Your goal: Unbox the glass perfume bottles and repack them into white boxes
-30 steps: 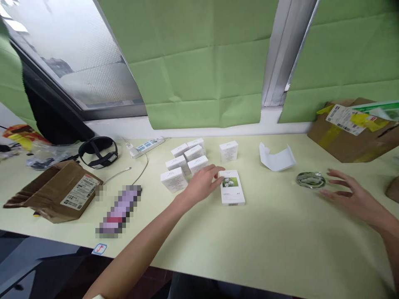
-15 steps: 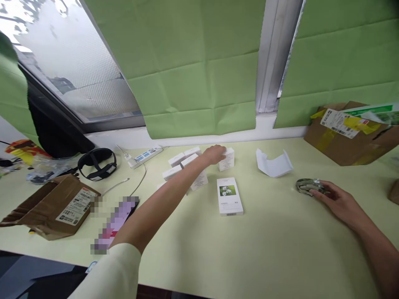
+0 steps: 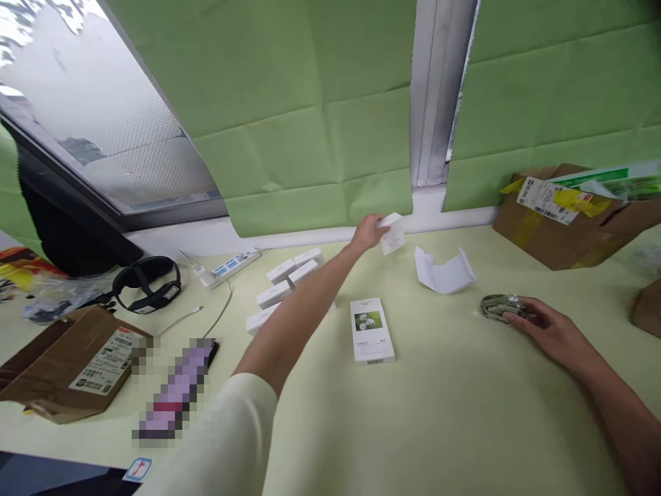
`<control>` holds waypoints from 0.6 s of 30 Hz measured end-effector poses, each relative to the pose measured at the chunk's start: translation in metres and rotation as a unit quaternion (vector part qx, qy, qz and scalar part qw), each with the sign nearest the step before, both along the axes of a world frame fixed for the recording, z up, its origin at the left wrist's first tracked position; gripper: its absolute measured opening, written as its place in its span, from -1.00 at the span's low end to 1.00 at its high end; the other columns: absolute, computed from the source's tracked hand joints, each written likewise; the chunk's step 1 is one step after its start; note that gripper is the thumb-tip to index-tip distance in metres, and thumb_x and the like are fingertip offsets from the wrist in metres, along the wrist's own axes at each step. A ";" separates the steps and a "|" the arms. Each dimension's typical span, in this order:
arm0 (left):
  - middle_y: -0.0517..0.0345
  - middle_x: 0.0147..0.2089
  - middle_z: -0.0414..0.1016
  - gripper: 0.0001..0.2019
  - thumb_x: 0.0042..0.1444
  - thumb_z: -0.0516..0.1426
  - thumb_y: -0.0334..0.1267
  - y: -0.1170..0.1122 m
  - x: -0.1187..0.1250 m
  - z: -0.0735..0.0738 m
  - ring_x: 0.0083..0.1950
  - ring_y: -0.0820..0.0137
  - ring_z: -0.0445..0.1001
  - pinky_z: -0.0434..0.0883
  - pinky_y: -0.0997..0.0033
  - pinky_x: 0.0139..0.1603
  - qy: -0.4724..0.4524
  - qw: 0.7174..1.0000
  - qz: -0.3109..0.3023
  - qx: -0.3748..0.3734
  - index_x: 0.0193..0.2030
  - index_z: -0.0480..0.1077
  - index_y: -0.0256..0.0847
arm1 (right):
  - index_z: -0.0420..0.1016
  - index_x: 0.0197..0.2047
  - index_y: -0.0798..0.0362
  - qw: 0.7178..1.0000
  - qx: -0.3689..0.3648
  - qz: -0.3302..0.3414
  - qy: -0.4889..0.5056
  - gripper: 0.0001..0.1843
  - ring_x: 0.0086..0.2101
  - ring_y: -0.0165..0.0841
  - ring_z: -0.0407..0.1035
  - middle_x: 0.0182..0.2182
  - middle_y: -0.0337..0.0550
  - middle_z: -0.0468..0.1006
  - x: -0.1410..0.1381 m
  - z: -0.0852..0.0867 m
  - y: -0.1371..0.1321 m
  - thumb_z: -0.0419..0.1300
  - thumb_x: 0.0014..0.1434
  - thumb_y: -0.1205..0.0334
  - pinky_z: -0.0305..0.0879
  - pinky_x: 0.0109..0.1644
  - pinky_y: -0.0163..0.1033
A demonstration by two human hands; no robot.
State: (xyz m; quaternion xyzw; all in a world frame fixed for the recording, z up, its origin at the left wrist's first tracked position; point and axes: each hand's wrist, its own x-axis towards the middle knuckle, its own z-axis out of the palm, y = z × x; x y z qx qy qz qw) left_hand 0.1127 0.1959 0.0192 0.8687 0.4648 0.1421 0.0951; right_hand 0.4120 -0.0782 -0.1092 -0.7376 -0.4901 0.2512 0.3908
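Note:
My left hand reaches to the back of the table and grips a small white box by its left edge, held tilted in front of the green curtain. At the right, the fingers of my right hand are closed around the near end of a shiny, rounded grey-green object low at the table; its exact kind is unclear. Between my hands lies a flat white box with a flower picture. Several small white boxes stand grouped left of my left forearm, which hides part of them.
A folded white paper or card piece lies at the back. A brown carton stands at the right rear, an opened carton at the left. Nearby are a phone, a black headset and a power strip.
My left hand has raised the small white box from the tabletop, tilting it and moving it slightly right. My right hand still holds the grey-green object. The view has shifted a little to the right.

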 end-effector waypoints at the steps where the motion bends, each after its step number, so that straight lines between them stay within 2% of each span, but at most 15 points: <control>1: -0.17 0.28 0.36 -0.57 0.36 0.02 -0.20 -0.004 0.005 -0.010 0.29 0.24 0.32 0.25 0.36 0.26 0.002 1.000 0.001 -0.002 0.27 0.27 -0.39 | 0.47 0.00 -0.07 1.000 -0.001 0.001 0.000 -0.48 -0.30 -0.21 0.43 -0.23 -0.12 0.59 0.001 -0.002 0.000 0.31 0.01 -0.11 0.37 -0.21 -0.18; 3: -0.16 0.29 0.34 -0.58 0.36 0.01 -0.19 -0.014 0.014 -0.026 0.30 0.22 0.31 0.26 0.33 0.26 0.014 1.000 0.001 -0.008 0.27 0.27 -0.34 | 0.48 0.01 -0.06 1.000 0.005 0.001 -0.005 -0.47 -0.31 -0.24 0.42 -0.21 -0.13 0.59 0.005 -0.007 0.001 0.31 0.00 -0.11 0.37 -0.20 -0.19; 5: -0.16 0.32 0.31 -0.58 0.37 0.00 -0.16 -0.020 0.018 -0.031 0.31 0.19 0.30 0.27 0.29 0.24 0.035 0.999 -0.002 -0.016 0.28 0.26 -0.28 | 0.48 0.01 -0.05 1.000 0.014 -0.003 -0.015 -0.46 -0.32 -0.26 0.40 -0.20 -0.13 0.58 0.008 -0.012 0.003 0.31 0.00 -0.12 0.37 -0.19 -0.18; 6: -0.15 0.32 0.30 -0.56 0.36 0.00 -0.12 -0.020 0.018 -0.029 0.31 0.18 0.30 0.27 0.28 0.24 0.048 0.999 -0.006 -0.022 0.29 0.25 -0.27 | 0.49 0.01 -0.04 1.000 0.016 -0.003 -0.020 -0.46 -0.32 -0.26 0.40 -0.20 -0.13 0.59 0.009 -0.015 0.003 0.31 0.00 -0.12 0.37 -0.19 -0.17; 8: -0.14 0.32 0.32 -0.47 0.32 0.04 -0.01 -0.016 0.008 -0.015 0.30 0.16 0.31 0.27 0.29 0.23 0.082 0.996 -0.014 -0.038 0.32 0.22 -0.26 | 0.48 0.01 -0.04 1.000 0.018 -0.002 -0.023 -0.46 -0.31 -0.24 0.41 -0.19 -0.12 0.59 0.011 -0.018 0.004 0.30 0.00 -0.13 0.37 -0.20 -0.15; 11: -0.12 0.30 0.36 -0.34 0.23 0.09 0.11 0.001 -0.034 0.020 0.26 0.15 0.37 0.29 0.32 0.22 0.145 0.987 -0.007 -0.072 0.35 0.20 -0.26 | 0.48 0.01 -0.06 1.000 0.015 -0.001 -0.021 -0.45 -0.28 -0.22 0.42 -0.15 -0.11 0.59 0.012 -0.018 0.004 0.29 0.00 -0.14 0.37 -0.19 -0.14; 14: -0.15 0.30 0.37 -0.26 0.01 0.26 0.10 0.015 -0.099 0.047 0.28 0.02 0.35 0.28 0.20 0.24 0.223 0.968 0.041 -0.104 0.28 0.30 -0.22 | 0.48 0.03 -0.08 0.999 0.000 -0.011 -0.034 -0.45 -0.30 -0.24 0.42 -0.17 -0.12 0.59 0.012 -0.017 0.004 0.29 0.02 -0.15 0.37 -0.18 -0.15; 16: -0.12 0.22 0.45 -0.25 -0.13 0.33 0.07 0.019 -0.139 0.053 0.21 0.00 0.41 0.33 0.18 0.18 0.266 0.953 0.067 -0.126 0.22 0.37 -0.16 | 0.48 0.03 -0.10 0.999 -0.011 -0.013 -0.049 -0.47 -0.32 -0.24 0.41 -0.19 -0.12 0.59 0.012 -0.016 0.004 0.28 0.03 -0.15 0.36 -0.19 -0.16; 18: -0.07 0.17 0.51 -0.36 -0.09 0.28 0.08 0.020 -0.167 0.050 0.13 0.06 0.48 0.38 0.23 0.10 0.286 0.945 0.078 -0.134 0.14 0.44 -0.13 | 0.48 0.02 -0.11 0.999 -0.009 -0.013 -0.051 -0.48 -0.33 -0.24 0.41 -0.20 -0.12 0.59 0.012 -0.017 0.004 0.28 0.02 -0.16 0.36 -0.21 -0.16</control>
